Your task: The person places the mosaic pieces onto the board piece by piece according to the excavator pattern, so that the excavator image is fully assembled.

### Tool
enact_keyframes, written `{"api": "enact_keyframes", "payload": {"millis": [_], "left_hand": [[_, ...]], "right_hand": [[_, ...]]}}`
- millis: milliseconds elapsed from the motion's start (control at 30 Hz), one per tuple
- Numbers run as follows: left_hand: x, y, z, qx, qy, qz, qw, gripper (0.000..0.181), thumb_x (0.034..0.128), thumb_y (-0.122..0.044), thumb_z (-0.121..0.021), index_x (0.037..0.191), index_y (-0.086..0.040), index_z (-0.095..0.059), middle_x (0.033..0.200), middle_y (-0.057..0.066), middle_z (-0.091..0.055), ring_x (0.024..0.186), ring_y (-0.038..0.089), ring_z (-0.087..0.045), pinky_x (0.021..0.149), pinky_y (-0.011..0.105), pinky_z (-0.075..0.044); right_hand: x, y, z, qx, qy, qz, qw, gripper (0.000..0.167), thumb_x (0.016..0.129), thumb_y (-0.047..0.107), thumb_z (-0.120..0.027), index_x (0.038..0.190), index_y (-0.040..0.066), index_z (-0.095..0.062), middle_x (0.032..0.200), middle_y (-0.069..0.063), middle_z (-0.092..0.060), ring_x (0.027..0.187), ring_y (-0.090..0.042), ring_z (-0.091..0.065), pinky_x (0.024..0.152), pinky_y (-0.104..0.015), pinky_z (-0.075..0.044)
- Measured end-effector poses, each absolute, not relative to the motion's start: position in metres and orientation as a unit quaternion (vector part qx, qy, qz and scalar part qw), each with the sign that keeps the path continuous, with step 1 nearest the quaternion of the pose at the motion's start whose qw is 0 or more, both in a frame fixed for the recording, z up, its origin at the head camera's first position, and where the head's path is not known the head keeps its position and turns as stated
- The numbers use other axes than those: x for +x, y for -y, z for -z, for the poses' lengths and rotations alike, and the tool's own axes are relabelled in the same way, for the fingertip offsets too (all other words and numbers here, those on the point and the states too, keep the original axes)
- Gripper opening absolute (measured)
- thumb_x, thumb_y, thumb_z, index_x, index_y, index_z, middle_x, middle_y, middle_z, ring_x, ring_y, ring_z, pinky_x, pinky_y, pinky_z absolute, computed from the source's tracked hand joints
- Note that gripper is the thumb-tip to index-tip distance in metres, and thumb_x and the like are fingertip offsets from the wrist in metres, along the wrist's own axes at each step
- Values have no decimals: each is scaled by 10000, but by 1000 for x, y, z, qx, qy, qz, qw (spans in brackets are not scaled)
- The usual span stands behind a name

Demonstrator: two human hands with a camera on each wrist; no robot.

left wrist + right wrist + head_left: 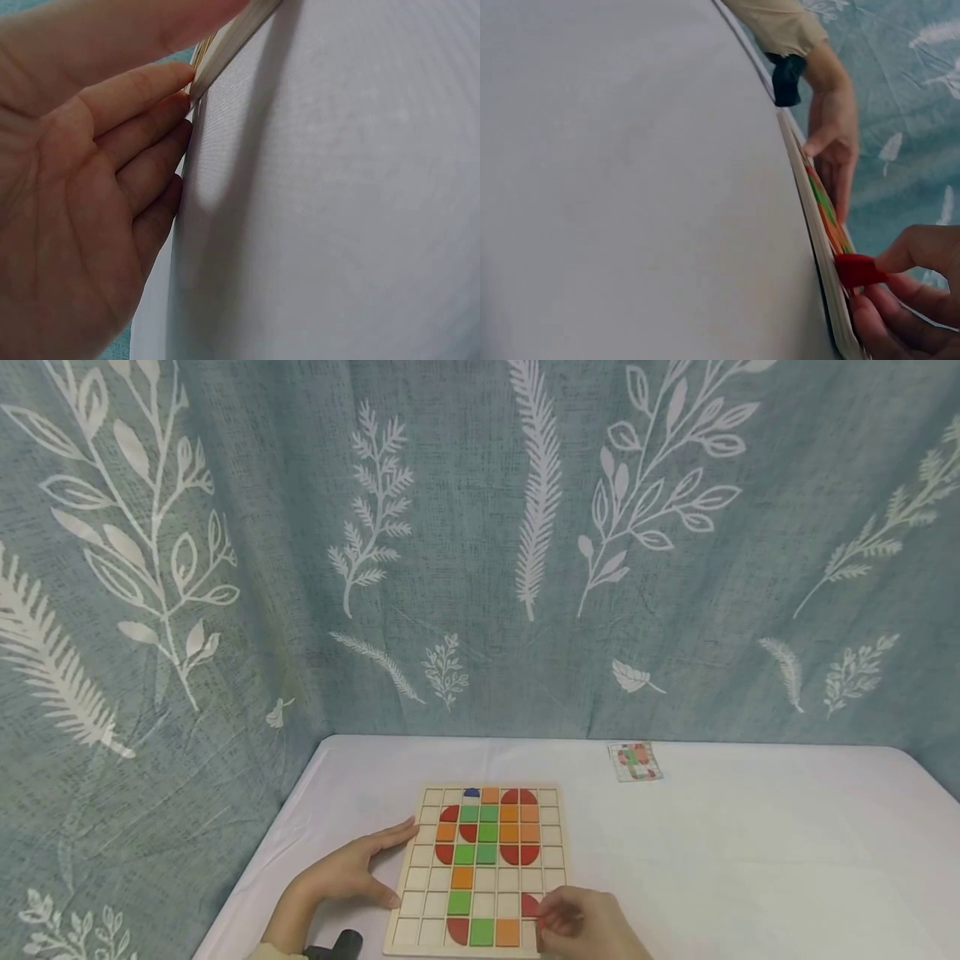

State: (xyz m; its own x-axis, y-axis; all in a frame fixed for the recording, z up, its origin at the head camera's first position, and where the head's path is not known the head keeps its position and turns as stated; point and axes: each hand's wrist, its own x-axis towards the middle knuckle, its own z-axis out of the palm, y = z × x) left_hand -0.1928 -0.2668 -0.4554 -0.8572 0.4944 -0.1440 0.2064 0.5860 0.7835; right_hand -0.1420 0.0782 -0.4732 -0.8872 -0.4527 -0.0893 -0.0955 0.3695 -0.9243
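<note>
A wooden grid board (507, 906) lies on the table, its cells partly filled with coloured tiles. Along its left edge my left hand (348, 868) rests with thumb and fingers spread, the fingertips touching the rim; in the left wrist view the fingers (139, 112) are straight. At the lower right cells, my right hand (592, 922) pinches a red tile (859, 270) between thumb and fingers. Another red quarter-round tile (529, 904) sits in a cell beside those fingertips. Green square tiles (458, 903) and orange square tiles (462, 877) fill several other cells.
A small pattern card (636, 762) with a coloured design lies at the back of the white table (735, 843). A blue piece (471, 792) sits in the board's top row. Black gear (345, 945) is at the left wrist. A leaf-patterned curtain (480, 568) hangs behind.
</note>
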Motion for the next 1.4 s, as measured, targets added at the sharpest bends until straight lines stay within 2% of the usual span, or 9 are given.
{"api": "enact_keyframes", "payload": {"millis": [67, 233, 433, 633, 833, 1100, 1400], "left_hand": [[-193, 267, 456, 200, -873, -409, 175, 958, 606, -236, -826, 1415, -34, -354, 1492, 177, -253, 1365, 431, -156, 1049, 578, -162], [-193, 267, 456, 199, -872, -411, 177, 957, 605, -239, -826, 1414, -37, -357, 1493, 174, -252, 1368, 427, -151, 1070, 467, -178], [-194, 266, 456, 202, -871, -411, 177, 957, 600, -230, -827, 1409, -23, -360, 1491, 188, -250, 1363, 442, -147, 1037, 623, -138], [-194, 267, 456, 203, -871, -411, 177, 962, 601, -238, -827, 1413, -28, -355, 1493, 185, -248, 1365, 436, -149, 1038, 607, -149], [-195, 267, 457, 200, -869, -416, 179, 969, 594, -219, -832, 1413, -25, -353, 1491, 191, -246, 1363, 441, -147, 1032, 632, -133], [-195, 267, 458, 198, -867, -419, 183, 977, 587, -207, -835, 1416, -28, -349, 1494, 183, -243, 1367, 433, -145, 1035, 628, -129], [-195, 267, 456, 193, -866, -422, 186, 973, 589, -200, -835, 1415, -28, -350, 1493, 188, -244, 1364, 441, -144, 1029, 642, -130]], "right_hand": [[-144, -81, 473, -159, -807, 540, 179, 105, 770, 55, -672, 875, 53, -665, 733, 19, -612, 651, -81, -549, 591, -184, -471], [-148, -85, 471, -157, -812, 528, 192, 85, 786, 66, -658, 867, 48, -676, 729, 20, -608, 662, -90, -532, 587, -183, -453], [-145, -81, 470, -163, -821, 502, 215, 112, 786, 97, -678, 894, 66, -680, 740, 29, -594, 659, -123, -521, 577, -208, -440], [-145, -78, 469, -189, -845, 459, 196, 119, 793, 129, -695, 890, 61, -701, 760, 61, -586, 675, -86, -504, 600, -208, -445], [-146, -74, 466, -239, -860, 419, 166, 179, 787, 151, -695, 939, 57, -715, 706, 94, -505, 654, -28, -445, 587, -182, -403], [-146, -73, 463, -231, -869, 394, 189, 146, 796, 154, -687, 902, 56, -711, 715, 95, -501, 670, -36, -448, 608, -178, -410], [-146, -70, 461, -291, -875, 363, 136, 229, 742, 254, -749, 904, 96, -715, 782, 143, -500, 671, 12, -415, 617, -174, -408]]}}
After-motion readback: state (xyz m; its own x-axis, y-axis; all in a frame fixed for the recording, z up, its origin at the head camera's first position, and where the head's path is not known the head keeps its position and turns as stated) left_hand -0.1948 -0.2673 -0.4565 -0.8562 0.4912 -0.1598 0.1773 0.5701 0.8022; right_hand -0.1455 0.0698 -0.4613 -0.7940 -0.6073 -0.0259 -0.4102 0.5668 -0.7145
